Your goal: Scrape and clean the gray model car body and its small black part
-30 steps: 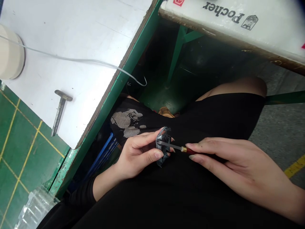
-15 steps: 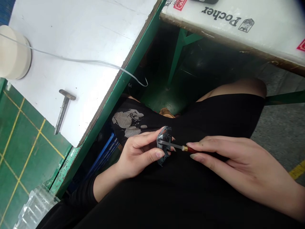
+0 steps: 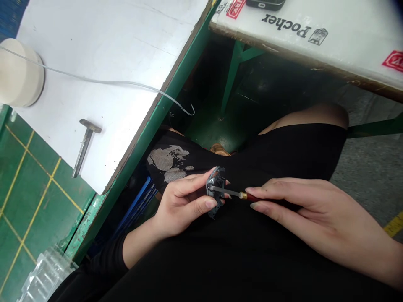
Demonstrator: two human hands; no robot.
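Observation:
Over my black-clothed lap, my left hand [image 3: 184, 205] is shut on a small dark grey plastic housing [image 3: 216, 192], gripping it between fingers and thumb. My right hand [image 3: 299, 205] pinches a red-handled screwdriver [image 3: 248, 196] with a brass collar. Its thin metal shaft reaches across the housing and seems to touch it. My left fingers hide part of the housing, and my right fingers cover most of the red handle.
To the left stands a white-topped bench [image 3: 94, 84] with a green edge, bearing a cream roll [image 3: 19, 73], a thin cable [image 3: 103, 80] and a metal bolt [image 3: 85, 147]. A white "Pocher" board [image 3: 299, 29] holds a phone [image 3: 265, 4]. Below lie a green gridded mat [image 3: 31, 201] and a clear plastic tray [image 3: 47, 277].
The view has drifted slightly, bringing a phone in at the top edge. Both hands keep their hold, and the screwdriver stays at the housing.

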